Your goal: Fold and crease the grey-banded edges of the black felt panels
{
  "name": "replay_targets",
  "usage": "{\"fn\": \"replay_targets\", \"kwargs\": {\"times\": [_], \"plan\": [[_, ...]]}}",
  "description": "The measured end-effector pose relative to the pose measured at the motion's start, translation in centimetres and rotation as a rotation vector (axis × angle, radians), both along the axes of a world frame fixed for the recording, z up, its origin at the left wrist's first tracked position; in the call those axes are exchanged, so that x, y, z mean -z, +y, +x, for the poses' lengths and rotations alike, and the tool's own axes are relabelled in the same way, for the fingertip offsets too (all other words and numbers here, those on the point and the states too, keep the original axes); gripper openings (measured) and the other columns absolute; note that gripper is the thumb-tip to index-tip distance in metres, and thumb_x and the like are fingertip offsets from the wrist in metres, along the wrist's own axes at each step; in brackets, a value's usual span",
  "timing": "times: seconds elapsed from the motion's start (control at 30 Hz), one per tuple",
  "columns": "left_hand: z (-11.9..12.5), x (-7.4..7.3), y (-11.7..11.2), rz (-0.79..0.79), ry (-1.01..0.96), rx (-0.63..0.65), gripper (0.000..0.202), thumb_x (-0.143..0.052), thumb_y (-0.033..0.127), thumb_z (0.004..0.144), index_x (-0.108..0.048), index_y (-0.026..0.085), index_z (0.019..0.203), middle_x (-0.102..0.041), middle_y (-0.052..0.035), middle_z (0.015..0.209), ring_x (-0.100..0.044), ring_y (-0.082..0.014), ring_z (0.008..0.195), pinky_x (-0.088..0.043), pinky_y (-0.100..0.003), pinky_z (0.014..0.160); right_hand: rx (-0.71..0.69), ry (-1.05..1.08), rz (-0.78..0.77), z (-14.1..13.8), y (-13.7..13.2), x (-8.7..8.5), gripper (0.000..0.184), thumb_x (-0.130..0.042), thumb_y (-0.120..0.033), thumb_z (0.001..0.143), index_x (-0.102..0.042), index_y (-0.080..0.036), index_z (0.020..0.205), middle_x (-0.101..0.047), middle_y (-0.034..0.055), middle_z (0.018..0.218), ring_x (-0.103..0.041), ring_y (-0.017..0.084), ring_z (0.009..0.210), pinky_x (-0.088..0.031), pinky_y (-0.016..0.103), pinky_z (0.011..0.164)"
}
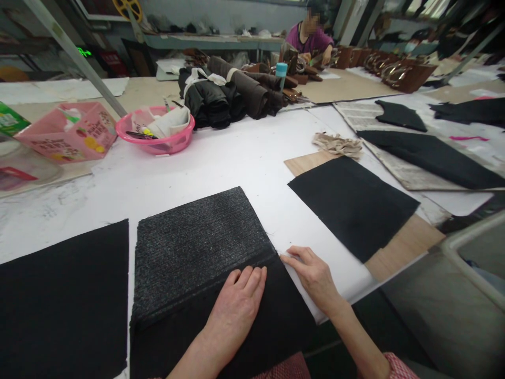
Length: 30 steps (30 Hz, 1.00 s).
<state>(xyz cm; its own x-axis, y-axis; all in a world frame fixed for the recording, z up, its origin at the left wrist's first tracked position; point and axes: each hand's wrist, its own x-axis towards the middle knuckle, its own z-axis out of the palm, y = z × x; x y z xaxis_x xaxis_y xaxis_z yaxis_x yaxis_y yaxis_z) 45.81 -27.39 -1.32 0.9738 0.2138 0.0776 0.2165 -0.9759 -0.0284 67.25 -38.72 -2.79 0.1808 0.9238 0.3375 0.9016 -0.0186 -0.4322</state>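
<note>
A stack of dark grey ribbed fabric sheets (199, 247) lies on the white table (236, 158) in front of me, with a black fabric piece (272, 321) lying over its near part. My left hand (236, 305) rests flat on that black piece, fingers stretched out together. My right hand (311, 273) sits at the stack's right edge, its fingertips touching the corner of the black piece. Another black sheet (63, 300) lies to the left.
A black piece (351, 202) rests on a wooden board at the right, with pale gloves (337, 143) behind it. A pink basin (155, 129), a pink box (69, 131) and rolled dark fabric (229, 95) stand further back. A person works at the far end.
</note>
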Motion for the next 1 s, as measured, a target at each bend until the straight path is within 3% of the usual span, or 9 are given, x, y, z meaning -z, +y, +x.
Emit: {"fn": "replay_targets", "kwargs": {"times": [0.23, 0.47, 0.6, 0.7, 0.77, 0.9, 1.0], "plan": [[-2.3, 0.5, -0.9, -0.024, -0.053, -0.013, 0.057, -0.038, -0.001, 0.084, -0.046, 0.012, 0.139, -0.054, -0.0091, 0.141, -0.051, -0.0252, 0.129, -0.046, -0.041, 0.104, 0.076, 0.178, 0.056, -0.6, 0.8, -0.8, 0.019, -0.051, -0.017, 0.098, -0.065, -0.025, 0.108, -0.062, 0.0048, 0.104, -0.059, 0.019, 0.1, -0.051, 0.035, 0.086], [-3.2, 0.8, -1.1, -0.037, -0.066, -0.037, 0.05, -0.039, 0.006, 0.092, -0.044, 0.015, 0.142, -0.049, -0.0083, 0.147, -0.043, -0.0219, 0.137, -0.038, -0.038, 0.112, -0.009, 0.062, -0.05, -2.8, 2.6, -3.3, 0.008, -0.054, -0.02, 0.097, -0.062, -0.022, 0.099, -0.064, 0.004, 0.097, -0.059, 0.02, 0.094, -0.049, 0.035, 0.082], [-3.4, 0.3, -1.3, -0.037, -0.061, -0.052, 0.043, -0.039, 0.021, 0.101, -0.044, 0.014, 0.142, -0.046, -0.0082, 0.149, -0.039, -0.0221, 0.139, -0.032, -0.038, 0.116, 0.155, -0.029, 0.021, -3.1, 2.8, -4.5, 0.02, -0.053, -0.029, 0.099, -0.057, -0.021, 0.117, -0.065, 0.0027, 0.088, -0.061, 0.019, 0.079, -0.048, 0.034, 0.073], [-3.9, 0.0, -1.4, -0.034, -0.063, -0.06, 0.043, -0.039, 0.024, 0.102, -0.043, 0.012, 0.143, -0.044, -0.0095, 0.15, -0.036, -0.0226, 0.141, -0.029, -0.038, 0.118, 0.293, -0.048, 0.117, -3.7, 2.9, -5.3, 0.033, -0.052, -0.031, 0.099, -0.051, -0.022, 0.13, -0.066, 0.0053, 0.096, -0.062, 0.021, 0.085, -0.05, 0.036, 0.076], [-4.3, 0.2, -1.6, -0.029, -0.069, -0.066, 0.043, -0.039, 0.024, 0.102, -0.043, 0.011, 0.143, -0.043, -0.0107, 0.151, -0.033, -0.023, 0.142, -0.028, -0.039, 0.118, 0.238, -0.067, 0.13, -4.8, 3.0, -5.4, 0.031, -0.051, -0.029, 0.099, -0.053, -0.023, 0.129, -0.065, 0.0078, 0.107, -0.061, 0.024, 0.096, -0.049, 0.039, 0.083], [-5.3, 1.1, -1.9, -0.021, -0.098, -0.105, 0.042, -0.041, 0.022, 0.1, -0.045, 0.01, 0.14, -0.044, -0.0126, 0.15, -0.034, -0.0242, 0.142, -0.03, -0.041, 0.117, -0.067, -0.067, 0.005, -7.7, 3.3, -4.1, 0.022, -0.05, -0.021, 0.099, -0.061, -0.025, 0.117, -0.065, 0.0064, 0.106, -0.059, 0.024, 0.099, -0.048, 0.039, 0.083], [-6.3, 1.7, -2.1, -0.007, -0.134, -0.143, 0.043, -0.044, 0.015, 0.096, -0.048, 0.009, 0.138, -0.045, -0.014, 0.149, -0.036, -0.0258, 0.141, -0.035, -0.042, 0.115, -0.101, -0.069, -0.061, -8.7, 3.7, -2.9, 0.018, -0.053, -0.017, 0.096, -0.062, -0.023, 0.11, -0.064, 0.006, 0.105, -0.057, 0.024, 0.098, -0.046, 0.039, 0.079]]}}
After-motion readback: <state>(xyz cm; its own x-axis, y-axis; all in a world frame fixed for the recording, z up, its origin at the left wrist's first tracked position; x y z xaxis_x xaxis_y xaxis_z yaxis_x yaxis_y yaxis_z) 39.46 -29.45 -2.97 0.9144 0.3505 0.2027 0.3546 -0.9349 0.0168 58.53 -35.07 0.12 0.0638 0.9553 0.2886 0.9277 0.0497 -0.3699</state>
